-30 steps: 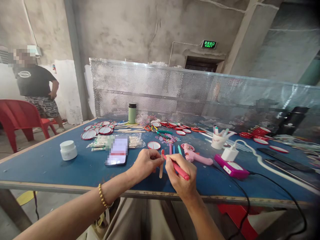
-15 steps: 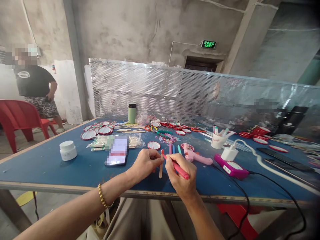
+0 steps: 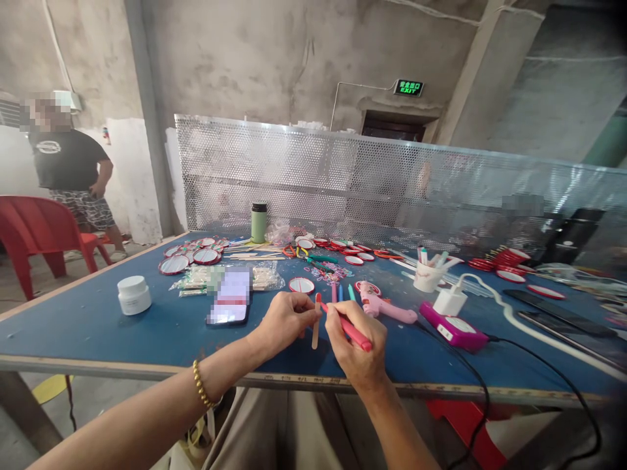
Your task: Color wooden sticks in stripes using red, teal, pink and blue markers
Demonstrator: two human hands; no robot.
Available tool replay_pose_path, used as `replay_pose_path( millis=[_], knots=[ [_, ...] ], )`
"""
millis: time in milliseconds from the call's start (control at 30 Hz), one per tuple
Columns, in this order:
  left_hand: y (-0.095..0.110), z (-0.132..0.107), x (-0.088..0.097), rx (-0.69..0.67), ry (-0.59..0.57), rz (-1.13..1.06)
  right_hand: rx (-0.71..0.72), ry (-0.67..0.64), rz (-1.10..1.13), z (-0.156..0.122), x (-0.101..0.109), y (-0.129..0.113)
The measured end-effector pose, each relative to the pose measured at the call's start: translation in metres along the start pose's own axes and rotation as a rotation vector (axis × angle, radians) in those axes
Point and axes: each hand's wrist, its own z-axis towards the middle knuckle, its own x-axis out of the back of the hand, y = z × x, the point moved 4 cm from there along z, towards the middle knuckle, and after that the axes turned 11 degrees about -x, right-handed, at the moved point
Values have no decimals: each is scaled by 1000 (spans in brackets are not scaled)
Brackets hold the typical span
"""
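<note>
My left hand (image 3: pixel 281 321) pinches a flat wooden stick (image 3: pixel 316 329) and holds it upright just above the blue table (image 3: pixel 98 320). The stick's top end is coloured red. My right hand (image 3: pixel 356 349) grips a red marker (image 3: pixel 351 331) like a pen, its tip touching the upper part of the stick. Both hands hover near the table's front edge, close together. A gold bead bracelet (image 3: pixel 201 385) circles my left wrist.
A phone (image 3: pixel 230 297) lies left of my hands, a white jar (image 3: pixel 134 294) farther left. A pink glue gun (image 3: pixel 385 303), a pink power bank (image 3: pixel 453 327) with white charger and cables sit right. Red-rimmed discs (image 3: pixel 191 253), a green bottle (image 3: pixel 258 222), a perforated metal screen behind. A person stands by a red chair (image 3: pixel 36 232).
Almost nothing has changed; my hands stay in place with the marker tip on the stick. The person at the far left has shifted slightly.
</note>
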Motion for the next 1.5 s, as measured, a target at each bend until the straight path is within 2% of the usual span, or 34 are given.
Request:
replay_pose_path(
  millis=[1033,1200,1500],
  knots=[
    [1,0,0,0,6,-31,13,-5,10,1,-1,-1],
    [0,1,0,5,0,-28,-10,26,-3,1,1,1],
    [-1,2,-1,-2,-3,-76,11,-13,30,2,2,-3]
  ],
)
